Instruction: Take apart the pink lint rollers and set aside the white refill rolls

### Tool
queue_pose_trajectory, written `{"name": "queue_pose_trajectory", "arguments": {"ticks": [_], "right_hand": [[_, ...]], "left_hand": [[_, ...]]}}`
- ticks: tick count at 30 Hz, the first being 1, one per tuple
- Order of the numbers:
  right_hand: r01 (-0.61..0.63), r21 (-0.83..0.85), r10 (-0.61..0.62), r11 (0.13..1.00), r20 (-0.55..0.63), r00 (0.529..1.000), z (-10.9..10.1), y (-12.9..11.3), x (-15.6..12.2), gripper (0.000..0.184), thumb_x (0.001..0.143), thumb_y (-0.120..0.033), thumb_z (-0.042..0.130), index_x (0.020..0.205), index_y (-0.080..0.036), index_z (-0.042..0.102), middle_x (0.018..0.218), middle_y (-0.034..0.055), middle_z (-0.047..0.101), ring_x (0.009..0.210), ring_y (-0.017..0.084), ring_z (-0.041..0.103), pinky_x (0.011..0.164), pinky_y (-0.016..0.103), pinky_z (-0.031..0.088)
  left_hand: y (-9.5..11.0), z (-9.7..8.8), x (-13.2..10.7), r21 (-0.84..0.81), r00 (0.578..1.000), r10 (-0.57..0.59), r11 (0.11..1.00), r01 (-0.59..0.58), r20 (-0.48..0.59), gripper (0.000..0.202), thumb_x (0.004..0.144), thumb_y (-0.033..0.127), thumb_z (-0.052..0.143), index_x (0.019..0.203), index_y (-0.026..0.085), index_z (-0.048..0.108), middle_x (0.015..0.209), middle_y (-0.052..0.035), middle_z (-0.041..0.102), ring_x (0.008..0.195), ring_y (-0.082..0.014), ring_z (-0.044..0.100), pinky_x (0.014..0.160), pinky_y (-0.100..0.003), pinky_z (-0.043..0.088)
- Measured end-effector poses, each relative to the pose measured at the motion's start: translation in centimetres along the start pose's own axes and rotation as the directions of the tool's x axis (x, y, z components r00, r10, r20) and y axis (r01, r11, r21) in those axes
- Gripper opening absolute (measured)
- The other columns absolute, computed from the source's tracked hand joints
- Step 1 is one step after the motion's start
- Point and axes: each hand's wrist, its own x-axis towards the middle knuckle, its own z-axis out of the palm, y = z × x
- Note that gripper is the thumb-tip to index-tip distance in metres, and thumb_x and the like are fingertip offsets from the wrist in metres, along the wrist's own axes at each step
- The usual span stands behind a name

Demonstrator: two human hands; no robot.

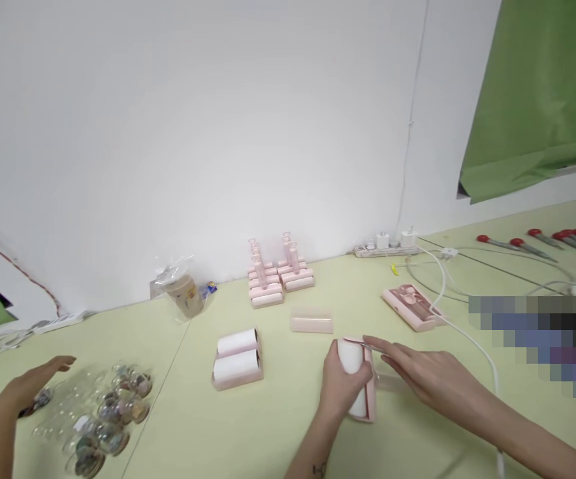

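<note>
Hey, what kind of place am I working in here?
Probably a small assembly or packing workbench: stacked pink roller handles by the wall, white refill rolls in a tray, and red-handled screwdrivers on the pale green table.

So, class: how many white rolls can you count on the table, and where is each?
3. Two white rolls lie side by side in the pink tray at centre: the back roll and the front roll. The held roll is in the left hand. Others may be hidden.

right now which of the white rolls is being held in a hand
The white roll in the pink case near the front, gripped by the left hand with the right hand alongside. The pair of rolls to its left lies untouched.
</note>
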Motion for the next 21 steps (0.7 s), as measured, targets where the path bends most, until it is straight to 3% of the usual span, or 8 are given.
{"name": "queue_pose_trajectory", "arguments": {"ticks": [3,6,10,14,18,21], "right_hand": [[0.046,-0.092,-0.043,0.995,0.032,0.999,0.8,-0.4,-0.4,0.059,0.073,-0.001,0.026,0.127,-0.024,0.035,0.064,-0.0006,0.064,0.041,0.016,0.057,0.035,0.022,0.027],[-0.012,-0.083,0.013,0.996,0.014,1.000,1.2,-0.9,-0.5,0.061,0.074,-0.002,0.027,0.131,-0.026,0.031,0.060,-0.0017,0.061,0.040,0.015,0.057,0.036,0.021,0.027],[-0.120,0.010,0.119,0.993,0.057,0.991,2.5,-1.8,-0.2,0.055,0.080,-0.008,0.027,0.129,-0.029,0.038,0.059,-0.0011,0.062,0.044,0.015,0.059,0.037,0.020,0.032],[-0.239,0.117,0.229,0.964,0.096,0.969,3.5,-2.2,0.5,0.044,0.085,-0.017,0.026,0.121,-0.026,0.048,0.072,0.0024,0.069,0.057,0.019,0.065,0.043,0.023,0.041],[-0.344,0.236,0.311,0.909,0.167,0.936,1.5,-1.8,1.6,0.034,0.089,-0.034,0.028,0.111,-0.028,0.053,0.066,-0.0019,0.069,0.057,0.019,0.065,0.045,0.023,0.043],[-0.306,0.313,0.247,0.899,0.214,0.945,-0.3,-1.6,2.2,0.032,0.089,-0.039,0.030,0.108,-0.032,0.054,0.065,-0.0047,0.068,0.055,0.017,0.063,0.048,0.024,0.045]], "left_hand": [[-0.4,0.3,0.0,0.065,0.999,-0.019,0.998,0.020,-0.026,0.021,0.069,0.025,0.055,0.088,0.017,0.051,0.080,-0.0027,0.057,0.074,-0.0171,0.053,0.066,-0.024,0.041],[-0.4,0.4,-0.1,0.128,0.995,-0.044,0.990,0.055,-0.085,0.023,0.070,0.033,0.057,0.087,0.019,0.050,0.081,-0.0029,0.058,0.077,-0.0179,0.054,0.067,-0.024,0.040],[-0.4,0.5,0.0,0.051,0.983,-0.091,0.994,0.100,-0.159,0.026,0.068,0.034,0.060,0.084,0.020,0.044,0.075,-0.0013,0.058,0.069,-0.0168,0.055,0.061,-0.024,0.041],[-0.5,0.1,0.5,-0.014,0.979,-0.107,0.994,0.106,-0.173,0.026,0.065,0.027,0.063,0.080,0.020,0.043,0.071,-0.0006,0.056,0.066,-0.0164,0.054,0.058,-0.023,0.041],[-0.1,-1.5,1.3,-0.040,0.977,-0.081,0.996,0.075,-0.196,0.027,0.065,0.030,0.063,0.079,0.020,0.042,0.067,0.0008,0.053,0.064,-0.0156,0.053,0.058,-0.024,0.041],[0.3,-2.6,1.7,-0.058,0.982,-0.064,0.997,0.054,-0.177,0.028,0.063,0.032,0.065,0.077,0.020,0.043,0.063,0.0029,0.049,0.058,-0.0135,0.049,0.052,-0.022,0.040]]}}
